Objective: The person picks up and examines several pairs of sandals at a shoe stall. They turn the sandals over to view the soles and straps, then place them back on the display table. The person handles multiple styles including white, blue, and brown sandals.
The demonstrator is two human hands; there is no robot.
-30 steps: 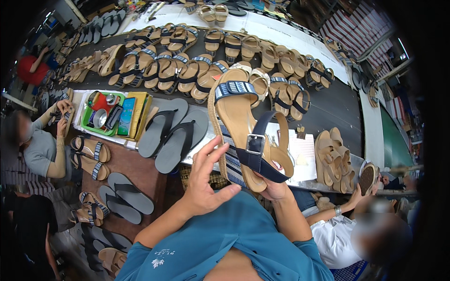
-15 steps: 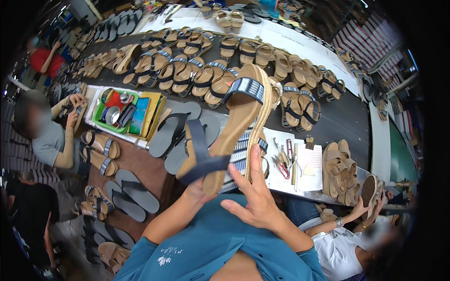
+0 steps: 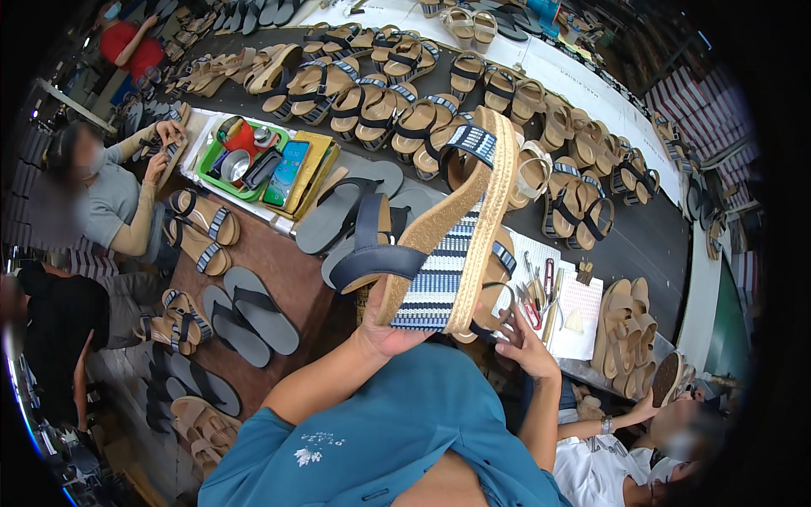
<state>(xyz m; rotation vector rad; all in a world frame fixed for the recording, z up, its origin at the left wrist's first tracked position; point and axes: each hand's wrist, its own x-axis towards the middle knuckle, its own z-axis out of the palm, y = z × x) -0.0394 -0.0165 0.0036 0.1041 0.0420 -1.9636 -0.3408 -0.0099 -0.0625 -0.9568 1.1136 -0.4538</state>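
A wedge sandal (image 3: 435,275) is held up in front of me, tilted so its blue-and-white striped wedge side and braided rope edging show. It has a navy ankle strap and a patterned toe band. My left hand (image 3: 390,338) grips it from below at the heel end. Partly hidden behind it, at the table edge, is a second sandal (image 3: 503,269) with a striped band and dark strap. My right hand (image 3: 530,348) has its bent fingers closed on that second sandal's strap.
Rows of sandals (image 3: 372,110) cover the dark table. At left stand a green basket (image 3: 207,173) with small items, a phone (image 3: 287,173) and grey flip-flops (image 3: 351,207). Hand tools (image 3: 541,291) lie on paper at right. Co-workers sit at left and right, handling footwear.
The wedge sandal has turned from showing its footbed to showing its striped side. My right hand has left it and moved right and down to the second sandal. The view has shifted.
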